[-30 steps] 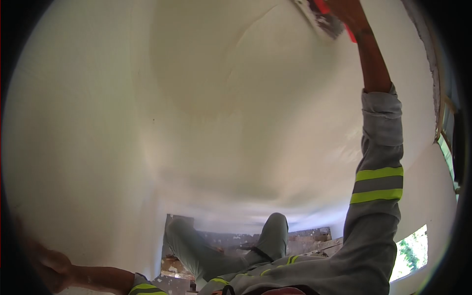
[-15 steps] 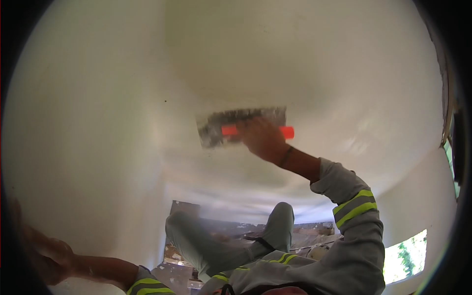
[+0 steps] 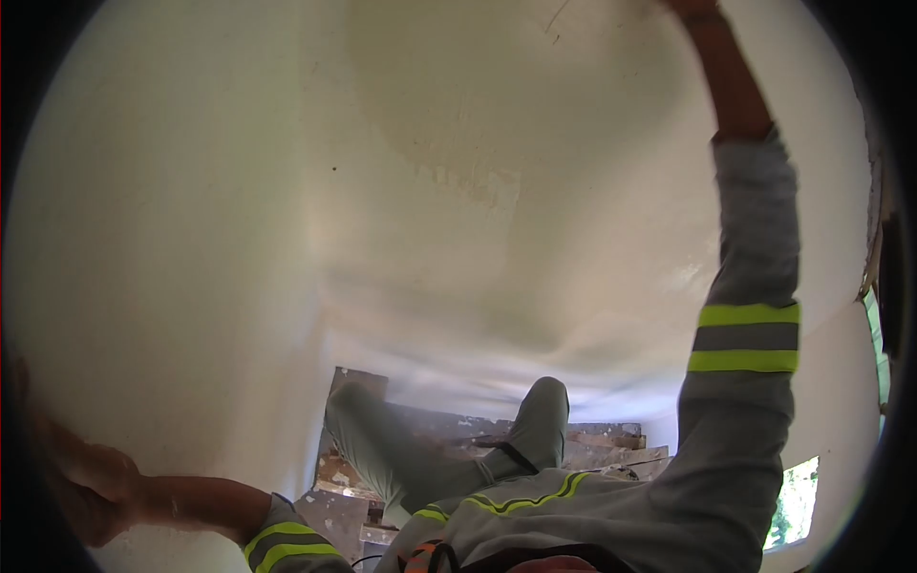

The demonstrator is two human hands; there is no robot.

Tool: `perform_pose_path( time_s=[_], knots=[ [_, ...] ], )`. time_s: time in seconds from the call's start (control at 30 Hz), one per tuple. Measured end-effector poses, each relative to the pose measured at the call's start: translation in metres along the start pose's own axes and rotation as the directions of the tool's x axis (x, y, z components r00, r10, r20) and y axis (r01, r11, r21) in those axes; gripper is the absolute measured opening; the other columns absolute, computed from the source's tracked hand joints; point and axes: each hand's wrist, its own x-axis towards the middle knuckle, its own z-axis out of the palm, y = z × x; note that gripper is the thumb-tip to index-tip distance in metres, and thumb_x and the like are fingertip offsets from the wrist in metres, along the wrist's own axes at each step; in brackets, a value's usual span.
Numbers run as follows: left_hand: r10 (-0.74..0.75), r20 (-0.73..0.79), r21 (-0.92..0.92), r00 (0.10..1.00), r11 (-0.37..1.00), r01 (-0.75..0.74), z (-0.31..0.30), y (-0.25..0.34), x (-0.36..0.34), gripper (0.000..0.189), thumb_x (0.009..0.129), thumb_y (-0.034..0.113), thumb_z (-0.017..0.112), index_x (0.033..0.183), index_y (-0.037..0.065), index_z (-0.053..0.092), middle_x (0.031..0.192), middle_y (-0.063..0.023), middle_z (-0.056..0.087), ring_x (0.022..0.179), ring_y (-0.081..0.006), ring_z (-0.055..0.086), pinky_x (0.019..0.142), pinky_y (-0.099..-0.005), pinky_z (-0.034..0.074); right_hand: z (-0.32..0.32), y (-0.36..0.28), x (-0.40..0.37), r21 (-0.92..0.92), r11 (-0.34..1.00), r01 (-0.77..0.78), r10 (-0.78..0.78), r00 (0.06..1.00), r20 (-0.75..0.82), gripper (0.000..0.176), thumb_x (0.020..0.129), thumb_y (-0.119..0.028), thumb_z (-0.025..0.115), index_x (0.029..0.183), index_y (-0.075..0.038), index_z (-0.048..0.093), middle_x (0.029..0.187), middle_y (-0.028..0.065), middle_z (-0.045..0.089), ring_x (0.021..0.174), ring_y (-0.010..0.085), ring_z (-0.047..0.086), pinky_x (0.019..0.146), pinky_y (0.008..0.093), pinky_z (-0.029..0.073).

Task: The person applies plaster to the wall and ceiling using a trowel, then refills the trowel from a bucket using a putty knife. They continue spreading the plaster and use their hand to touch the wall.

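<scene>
My right hand (image 3: 690,6) is raised at the top edge of the view, close to the pale, smooth wall. Its fingers and anything in them lie outside the picture. Beneath it, the right arm (image 3: 740,239) reaches up in a grey sleeve with yellow-green bands. My left hand (image 3: 95,482) is low at the far left, beside the side wall (image 3: 172,286), bent at the wrist. Dark shading at the lens edge hides its fingers, so I cannot tell what it holds. Across the middle, the wall coating (image 3: 478,181) shows a damp-looking patch with faint ridges and scrape marks.
Below my bent legs (image 3: 540,420) are worn, paint-spattered boards (image 3: 611,444). A wall corner runs down left of centre. At the lower right is a bright opening (image 3: 793,501) with greenery beyond. A dark upright edge stands at the far right.
My right hand has swung from the middle of the wall up to the top edge. The red-handled trowel it held there is now out of view. My left hand has barely moved.
</scene>
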Motion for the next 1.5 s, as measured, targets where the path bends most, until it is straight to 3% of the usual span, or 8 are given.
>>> perform_pose_path(
  time_s=[0.2, 0.3, 0.5, 0.77, 0.83, 1.0, 1.23, 1.5],
  knots=[
    [-0.001, -0.032, 0.164, 0.999, 0.986, 0.007, -0.021, -0.009, -0.012, 0.023, 0.099, 0.006, 0.049, 0.105, -0.011, 0.064, 0.098, -0.0175, 0.07, 0.088, -0.0204, 0.069, 0.079, -0.0262, 0.058, -0.053, -0.057, -0.028, 0.334, 0.889, -0.312, 0.127, 0.87, 0.476, 0.023, 0.089, -0.025, 0.066, 0.093, -0.002, 0.067, 0.075, 0.0072, 0.066, 0.065, 0.0171, 0.063, 0.064, 0.0331, 0.053],
    [-0.011, -0.035, 0.212, 0.999, 0.977, 0.018, -0.026, -0.007, -0.017, 0.025, 0.1, 0.007, 0.048, 0.108, -0.011, 0.062, 0.101, -0.0178, 0.07, 0.091, -0.0211, 0.069, 0.081, -0.0269, 0.057, 0.035, -0.072, -0.13, 0.375, 0.775, 0.508, -0.625, 0.702, 0.34, 0.019, 0.087, -0.025, 0.062, 0.095, -0.007, 0.064, 0.082, 0.014, 0.068, 0.075, 0.0299, 0.067, 0.067, 0.0443, 0.053],
    [-0.115, -0.005, -0.009, 0.993, 0.993, 0.115, -0.009, 0.005, -0.008, 0.028, 0.101, 0.01, 0.046, 0.113, -0.012, 0.06, 0.107, -0.0184, 0.068, 0.098, -0.0225, 0.068, 0.085, -0.0283, 0.056, 0.062, -0.079, -0.361, 0.6, 0.678, 0.425, -0.731, 0.474, 0.49, 0.021, 0.077, -0.021, 0.066, 0.094, -0.008, 0.064, 0.078, 0.0118, 0.067, 0.077, 0.0281, 0.067, 0.067, 0.042, 0.052],
    [-0.211, 0.045, -0.141, 0.976, 0.966, 0.216, 0.002, 0.043, 0.023, 0.031, 0.104, 0.009, 0.039, 0.112, -0.015, 0.058, 0.104, -0.0223, 0.067, 0.095, -0.0308, 0.067, 0.084, -0.0365, 0.056, -0.072, -0.022, -0.029, 0.184, 0.974, 0.134, -0.203, 0.878, 0.434, 0.042, 0.077, -0.044, 0.073, 0.101, -0.011, 0.065, 0.096, 0.0199, 0.067, 0.086, 0.0351, 0.066, 0.071, 0.0456, 0.054],
    [-0.175, 0.098, -0.103, 0.98, 0.977, 0.185, -0.004, 0.041, 0.025, 0.032, 0.104, 0.009, 0.038, 0.111, -0.016, 0.057, 0.103, -0.022, 0.067, 0.095, -0.0323, 0.067, 0.084, -0.0373, 0.055, -0.046, 0.027, 0.056, -0.149, 0.707, 0.691, -0.696, 0.717, 0.021, 0.033, 0.087, -0.042, 0.064, 0.104, -0.013, 0.065, 0.08, 0.0173, 0.067, 0.074, 0.0338, 0.067, 0.057, 0.0392, 0.054],
    [-0.102, 0.086, 0.045, 0.991, 0.994, 0.099, -0.005, 0.038, 0.022, 0.031, 0.104, 0.007, 0.037, 0.11, -0.016, 0.056, 0.103, -0.0226, 0.066, 0.095, -0.0355, 0.066, 0.083, -0.0411, 0.055, -0.035, -0.008, 0.097, 0.159, 0.987, -0.014, -0.055, 0.904, 0.423, 0.027, 0.09, -0.037, 0.062, 0.08, -0.013, 0.071, 0.072, 0.0047, 0.069, 0.067, 0.0202, 0.067, 0.068, 0.0355, 0.055],
    [-0.141, 0.037, -0.062, 0.989, 0.988, 0.143, -0.003, 0.033, 0.017, 0.028, 0.103, 0.005, 0.038, 0.109, -0.016, 0.057, 0.103, -0.0232, 0.066, 0.095, -0.0363, 0.066, 0.082, -0.0421, 0.056, -0.009, -0.027, -0.093, 0.192, 0.737, 0.648, -0.604, 0.503, 0.618, 0.051, 0.074, -0.048, 0.072, 0.113, -0.016, 0.066, 0.101, 0.0185, 0.067, 0.099, 0.0351, 0.065, 0.084, 0.047, 0.052],
    [-0.113, 0.018, -0.053, 0.993, 0.992, 0.114, -0.001, 0.035, 0.012, 0.026, 0.102, 0.003, 0.039, 0.112, -0.014, 0.056, 0.106, -0.0234, 0.066, 0.099, -0.0355, 0.066, 0.085, -0.043, 0.056, -0.034, 0.014, 0.065, 0.006, 0.608, 0.794, -0.779, 0.595, 0.2, 0.045, 0.078, -0.045, 0.068, 0.114, -0.019, 0.065, 0.095, 0.0095, 0.07, 0.087, 0.0292, 0.068, 0.075, 0.0448, 0.053]
  ],
)
